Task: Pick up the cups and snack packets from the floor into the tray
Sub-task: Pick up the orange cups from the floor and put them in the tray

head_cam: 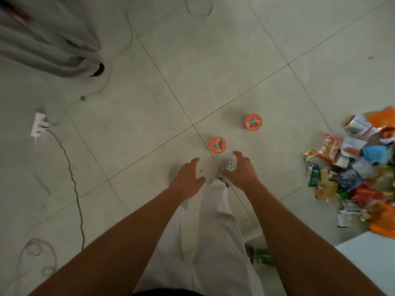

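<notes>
Two orange-lidded cups stand upright on the tiled floor: the nearer cup (217, 145) just beyond my feet, the farther cup (253, 122) up and to the right. My left hand (188, 178) and my right hand (240, 170) reach down side by side, fingers relaxed, holding nothing. My right hand is just below the nearer cup and apart from it. A heap of colourful snack packets (350, 174) lies at the right on an orange tray (382, 229), most of which is hidden.
A white power strip (39, 124) with a dark cable (72, 180) lies at the left. Another person in grey clothes (47, 37) stands at the top left. A white surface corner (369, 259) sits at the lower right, a green bottle (263, 256) by my right arm.
</notes>
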